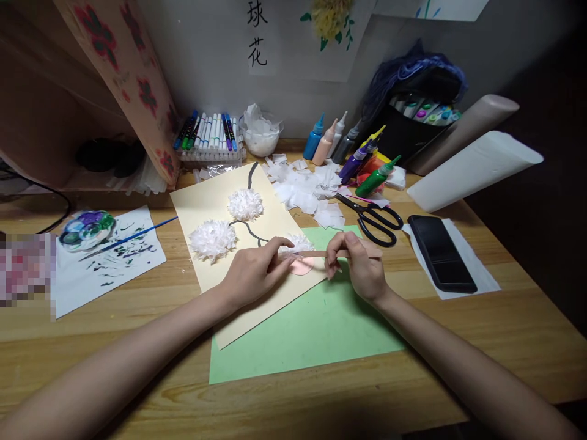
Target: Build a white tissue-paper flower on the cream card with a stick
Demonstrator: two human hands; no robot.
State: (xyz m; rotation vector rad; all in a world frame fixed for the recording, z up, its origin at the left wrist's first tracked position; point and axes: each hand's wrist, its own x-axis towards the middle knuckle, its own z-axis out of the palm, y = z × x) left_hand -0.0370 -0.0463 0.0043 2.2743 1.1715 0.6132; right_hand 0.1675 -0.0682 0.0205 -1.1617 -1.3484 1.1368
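Observation:
A cream sheet (247, 299) lies tilted over a green sheet (316, 330), bearing dark painted stems, a pink circle (302, 265) and white paper blossoms (213, 239). My left hand (257, 269) rests on the cream sheet, fingertips pinched together at the blossom (300, 243) nearest the circle; what they pinch is too small to make out. In my right hand (360, 266), curled fingers hold a thin flat stick (316, 253), whose tip reaches that blossom beside my left fingertips.
Black scissors (378, 223) and a black phone (443, 253) lie at the right. White paper squares (302, 186), paint bottles (321, 143), a bowl (261, 137) and markers (208, 134) stand behind. Leftward are a paint-stained sheet (123, 263) and blue brush (137, 234).

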